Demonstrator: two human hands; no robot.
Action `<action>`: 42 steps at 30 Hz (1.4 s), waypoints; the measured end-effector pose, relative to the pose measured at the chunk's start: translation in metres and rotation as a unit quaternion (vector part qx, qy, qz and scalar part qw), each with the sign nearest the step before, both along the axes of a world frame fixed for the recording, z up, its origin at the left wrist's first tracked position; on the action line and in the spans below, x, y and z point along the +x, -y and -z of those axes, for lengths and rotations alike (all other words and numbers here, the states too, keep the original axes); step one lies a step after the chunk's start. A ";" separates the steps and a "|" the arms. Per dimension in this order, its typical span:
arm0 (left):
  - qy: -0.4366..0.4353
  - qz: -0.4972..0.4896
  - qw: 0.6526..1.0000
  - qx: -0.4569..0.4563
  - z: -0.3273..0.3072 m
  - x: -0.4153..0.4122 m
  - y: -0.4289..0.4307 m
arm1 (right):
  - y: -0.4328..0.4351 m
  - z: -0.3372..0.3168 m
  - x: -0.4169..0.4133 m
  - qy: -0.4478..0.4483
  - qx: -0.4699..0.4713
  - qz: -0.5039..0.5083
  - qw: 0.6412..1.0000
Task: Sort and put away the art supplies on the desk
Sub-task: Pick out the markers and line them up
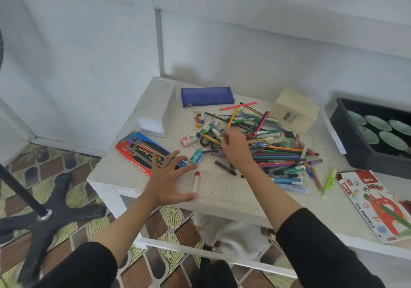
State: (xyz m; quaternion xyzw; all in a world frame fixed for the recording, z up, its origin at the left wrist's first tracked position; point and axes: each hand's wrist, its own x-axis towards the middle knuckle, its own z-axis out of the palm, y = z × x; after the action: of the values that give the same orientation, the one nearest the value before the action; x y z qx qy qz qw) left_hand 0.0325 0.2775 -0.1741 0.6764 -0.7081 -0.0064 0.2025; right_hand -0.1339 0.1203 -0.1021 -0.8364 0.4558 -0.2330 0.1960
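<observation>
Your left hand (169,176): it is over the near left part of the desk (120,174), palm down, and it grips nothing.
Left fingers (172,157): spread wide apart and straight, with the tips reaching over the near end of the colour pencil box (138,152).
Your right hand (236,148): it reaches into the near left edge of the pile of pens and markers (280,156).
Right fingers (225,137): curled down into the pile. An orange pencil (232,117) slants up from just beside them, but you cannot tell whether they pinch it or anything else.
Pile of pens and markers: a loose, crossed heap in the middle of the desk, spreading toward the right.
Red-capped stick (195,182): it lies on the desk just right of your left hand, between your two forearms.
Teal staples box (196,157): it lies between your hands, touching the end of the colour pencil box.
Blue pencil case (207,96): it lies flat at the back of the desk, behind the pile.
Oil pastels box (375,205): it lies flat at the near right corner, with a green highlighter (329,182) just to its left.
Wooden box (295,112): tilted at the back right of the pile.
White box (158,107): at the back left corner.
Black tray (355,145): at the far right, holding green bowls.
</observation>
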 end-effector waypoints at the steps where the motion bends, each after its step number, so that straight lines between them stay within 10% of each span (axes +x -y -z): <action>1: 0.001 -0.001 1.000 -0.003 -0.001 0.000 0.000 | 0.007 0.000 0.003 -0.019 -0.004 0.005 1.000; 9: 0.014 -0.006 1.000 -0.010 -0.001 -0.002 -0.003 | 0.023 0.006 0.025 -0.107 0.039 0.014 0.993; 28: 0.020 0.000 1.000 -0.014 0.004 0.000 -0.001 | -0.067 0.015 -0.008 0.175 0.216 -0.042 0.960; 42: 0.038 0.004 0.999 -0.016 0.003 0.000 0.001 | -0.073 0.033 -0.021 -0.076 -0.005 -0.282 0.956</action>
State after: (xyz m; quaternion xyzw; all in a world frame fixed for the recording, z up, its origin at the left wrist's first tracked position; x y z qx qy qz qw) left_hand 0.0327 0.2766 -0.1771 0.6698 -0.7181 0.0296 0.1866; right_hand -0.1549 0.1928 -0.1354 -0.9472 0.2137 -0.1064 0.2142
